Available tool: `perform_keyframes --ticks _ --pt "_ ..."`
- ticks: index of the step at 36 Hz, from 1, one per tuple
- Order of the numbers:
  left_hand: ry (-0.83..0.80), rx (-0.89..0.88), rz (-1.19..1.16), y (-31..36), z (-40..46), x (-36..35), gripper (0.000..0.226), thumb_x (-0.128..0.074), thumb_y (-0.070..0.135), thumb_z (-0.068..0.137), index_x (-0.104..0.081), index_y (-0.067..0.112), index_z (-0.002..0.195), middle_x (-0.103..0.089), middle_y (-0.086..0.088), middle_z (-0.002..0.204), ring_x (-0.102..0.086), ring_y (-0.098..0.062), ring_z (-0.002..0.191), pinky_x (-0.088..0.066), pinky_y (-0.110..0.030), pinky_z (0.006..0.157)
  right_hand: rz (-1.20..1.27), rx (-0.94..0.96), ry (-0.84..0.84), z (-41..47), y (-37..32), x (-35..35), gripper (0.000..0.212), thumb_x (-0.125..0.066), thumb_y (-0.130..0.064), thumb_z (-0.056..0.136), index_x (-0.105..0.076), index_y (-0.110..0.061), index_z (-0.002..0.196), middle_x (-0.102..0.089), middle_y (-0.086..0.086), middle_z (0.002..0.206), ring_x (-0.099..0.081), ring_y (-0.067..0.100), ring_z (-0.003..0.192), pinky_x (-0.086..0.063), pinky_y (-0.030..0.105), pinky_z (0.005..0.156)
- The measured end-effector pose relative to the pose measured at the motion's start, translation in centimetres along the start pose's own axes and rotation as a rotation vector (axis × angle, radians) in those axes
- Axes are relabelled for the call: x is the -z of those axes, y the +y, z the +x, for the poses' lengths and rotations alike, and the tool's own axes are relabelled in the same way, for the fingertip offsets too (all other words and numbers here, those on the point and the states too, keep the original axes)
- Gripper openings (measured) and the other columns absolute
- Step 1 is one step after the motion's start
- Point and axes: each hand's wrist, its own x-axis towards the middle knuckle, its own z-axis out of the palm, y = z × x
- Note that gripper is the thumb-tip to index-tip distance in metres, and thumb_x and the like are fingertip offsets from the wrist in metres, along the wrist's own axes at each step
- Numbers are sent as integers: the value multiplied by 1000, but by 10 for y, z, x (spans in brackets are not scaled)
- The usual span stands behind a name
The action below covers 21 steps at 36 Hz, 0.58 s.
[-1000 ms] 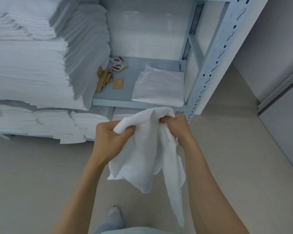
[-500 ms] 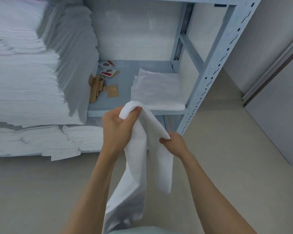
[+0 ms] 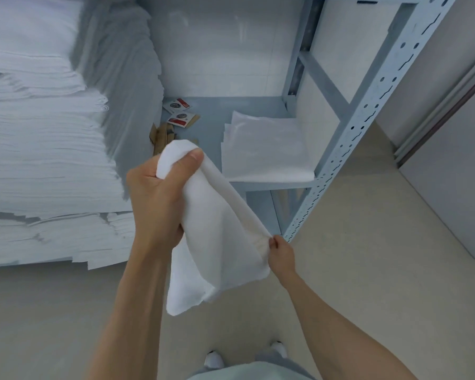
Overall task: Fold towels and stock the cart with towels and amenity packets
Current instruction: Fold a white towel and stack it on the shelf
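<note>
A white towel (image 3: 217, 229) is held in the air above the floor, in front of the shelf (image 3: 258, 185). Its lower edge is pinched by the right hand (image 3: 281, 255), and its upper end is gripped by the left hand (image 3: 159, 198). Farther back, folded towels (image 3: 263, 149) and amenity packets (image 3: 180, 112) are seen on the shelf.

One held towel (image 3: 217, 229), one folded towel pile (image 3: 263, 149), two red-and-white packets (image 3: 177, 104) and two hands.
</note>
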Motion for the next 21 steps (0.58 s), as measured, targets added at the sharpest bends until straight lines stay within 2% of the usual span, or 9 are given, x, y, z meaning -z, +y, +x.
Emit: perform_keyframes --ticks 3,5,8,10,14,18,21 --pt "63 17 55 -6 8 4 47 -79 33 74 -43 27 44 -37 14 47 -40 -10 49 -34 -22 49 -101 58 30 4 -12 3 25 -40 -16 105 -53 -6 86 -58 13 77 -50 27 71 -30 34 59" --pt "86 18 181 -11 11 4 57 -77 33 79 -35 29 40 -29 15 45 -33 -7 46 -29 -19 45 -159 157 52 8 -25 7 25 -41 -17 105 -58 -4 92 -62 17 77 -54 31 69 -37 36 59" --pt "106 27 356 -27 12 4 51 -75 36 80 -39 23 47 -34 11 48 -36 -8 47 -31 -19 43 -233 309 78 13 -50 12 26 -41 -20 106 -60 -7 94 -61 12 71 -54 27 63 -39 34 56" --pt "119 57 428 -40 11 5 45 -75 34 82 -47 9 57 -40 7 52 -39 -9 48 -33 -20 44 -284 390 97 15 -62 14 26 -41 -21 106 -62 -9 95 -61 8 71 -51 24 63 -35 31 55" --pt "149 117 507 -58 11 21 47 -73 30 83 -49 -8 68 -41 -2 58 -37 -8 49 -30 -17 42 -328 475 191 20 -64 29 26 -42 -17 105 -64 -6 97 -61 9 70 -49 24 60 -31 30 55" --pt "229 178 575 -70 7 46 43 -72 28 82 -57 -11 75 -45 -8 64 -39 -13 57 -31 -24 49 -431 395 341 41 -53 71 25 -40 -18 106 -62 -9 104 -67 15 78 -60 33 68 -37 33 62" --pt "247 202 637 -80 3 50 38 -71 31 83 -60 -3 70 -48 -5 60 -42 -17 56 -33 -29 52 -363 235 398 54 -46 98 27 -39 -20 106 -62 -7 101 -62 18 76 -56 33 69 -34 33 62"
